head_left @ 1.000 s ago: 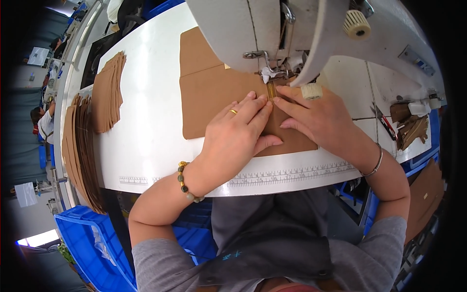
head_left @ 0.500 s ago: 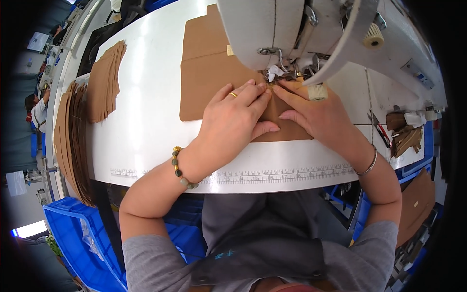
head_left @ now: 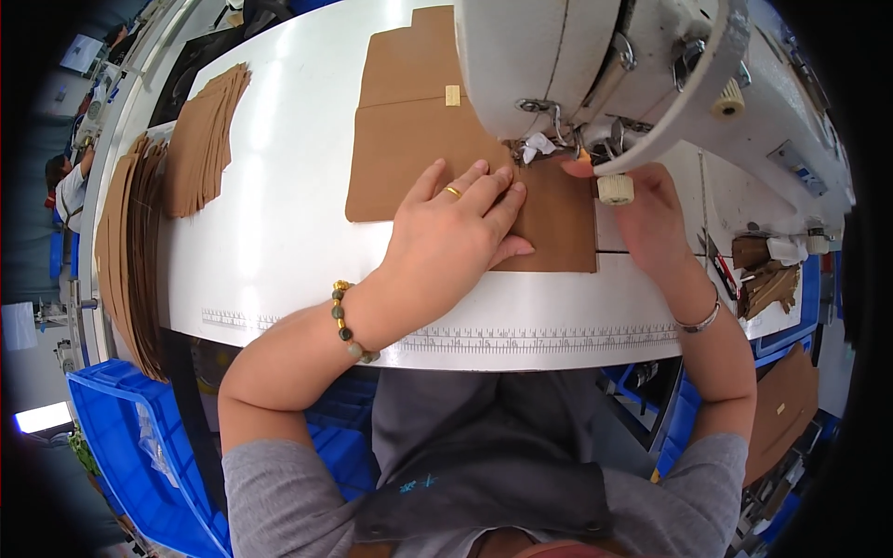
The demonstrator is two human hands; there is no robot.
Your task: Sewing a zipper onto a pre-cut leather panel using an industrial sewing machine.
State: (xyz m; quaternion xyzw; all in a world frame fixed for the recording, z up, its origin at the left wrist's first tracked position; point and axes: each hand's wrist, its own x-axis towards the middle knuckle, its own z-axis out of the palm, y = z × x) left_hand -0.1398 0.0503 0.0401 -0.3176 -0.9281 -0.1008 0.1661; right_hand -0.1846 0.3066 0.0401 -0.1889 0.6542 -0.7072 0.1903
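Left hand (head_left: 460, 214) is kinda spread flat on the brown piece (head_left: 560, 232); right hand (head_left: 651, 219) is by the sewing machine (head_left: 507, 70), partly hidden, can't tell if it's pinching.

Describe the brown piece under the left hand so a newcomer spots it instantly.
Find the white sewing machine on the white table. The brown piece lies partly beneath it, the left hand on top. Unlike the brown stacks at left, it lies spread flat.

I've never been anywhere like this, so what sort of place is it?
Likely a sewing workshop: there's a sewing machine above a brown panel, and stacked brown pieces on the white table.
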